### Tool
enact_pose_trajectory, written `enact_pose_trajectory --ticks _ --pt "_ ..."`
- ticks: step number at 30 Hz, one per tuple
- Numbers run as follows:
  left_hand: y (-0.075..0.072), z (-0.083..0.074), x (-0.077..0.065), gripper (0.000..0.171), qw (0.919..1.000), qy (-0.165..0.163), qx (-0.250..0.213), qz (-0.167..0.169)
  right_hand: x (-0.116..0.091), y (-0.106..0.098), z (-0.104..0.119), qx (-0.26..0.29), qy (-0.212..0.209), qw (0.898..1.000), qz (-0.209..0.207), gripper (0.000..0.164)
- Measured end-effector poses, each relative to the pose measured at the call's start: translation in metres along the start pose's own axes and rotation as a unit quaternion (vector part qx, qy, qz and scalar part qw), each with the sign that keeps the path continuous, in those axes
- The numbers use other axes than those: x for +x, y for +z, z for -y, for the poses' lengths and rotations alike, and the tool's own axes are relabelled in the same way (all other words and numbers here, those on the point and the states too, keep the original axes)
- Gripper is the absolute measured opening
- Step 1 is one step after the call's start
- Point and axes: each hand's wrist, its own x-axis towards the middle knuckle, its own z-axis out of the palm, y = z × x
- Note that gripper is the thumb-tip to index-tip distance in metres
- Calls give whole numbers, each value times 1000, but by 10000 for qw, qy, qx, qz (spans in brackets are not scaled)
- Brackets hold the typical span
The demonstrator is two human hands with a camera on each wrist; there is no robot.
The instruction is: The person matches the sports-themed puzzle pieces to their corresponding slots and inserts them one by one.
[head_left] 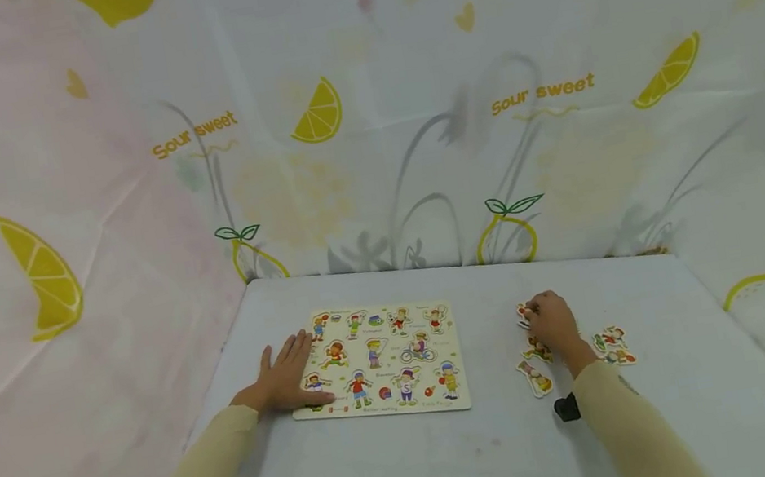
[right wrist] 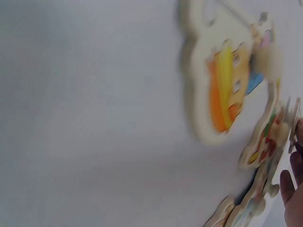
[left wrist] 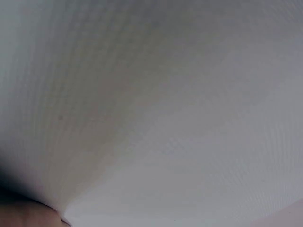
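My left hand (head_left: 285,381) rests with spread fingers over the left edge of a flat cream puzzle board (head_left: 455,403) printed with children playing sports. Its wrist view is mostly blurred pale cloth. To the right of the board, my right hand (head_left: 551,322) pinches a small figure-shaped puzzle piece (head_left: 523,316) between thumb and fingers. Seen from the right wrist, that piece (right wrist: 295,120) stands nearly edge-on at the fingertips. Just below the hand lie a yellow-brown puzzle piece (head_left: 536,351) and a bear-like piece (head_left: 537,378). Round knobs show on several pieces.
More loose puzzle pieces (head_left: 612,337) lie right of my right forearm, partly hidden by it. A small black object (head_left: 567,409) shows at the right sleeve. White cloth covers the table (head_left: 403,474), and lemon-printed curtains (head_left: 373,174) stand behind and at both sides.
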Motion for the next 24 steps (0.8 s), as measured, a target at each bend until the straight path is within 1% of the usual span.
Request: enact_pose_trajectory --ticks 2,6,7,11,14,18,21,24 --pt "-2 0 -1 135 10000 22 13 -21 4 1 8 35 72 10000 -5 23" --pt "-4 -1 -1 133 10000 48 -16 -31 12 7 25 90 -58 9999 -116 22" --pt "-4 -1 -1 133 9999 67 -81 -45 13 10 29 98 -126 9998 -142 22" --pt "0 1 0 134 10000 20 -85 -42 13 27 47 244 -316 9988 -270 17" --pt "2 2 0 135 10000 -10 -64 37 10 41 61 317 -415 9983 -261 14" --pt "-5 -1 -4 135 9998 7 -199 82 9 53 81 401 -556 9974 -208 13" --pt "-12 -7 -7 134 9996 40 -266 64 11 54 96 538 -630 9962 -273 12" --pt "-14 -9 -8 132 9996 100 -266 68 12 53 109 728 -656 9947 -309 10"
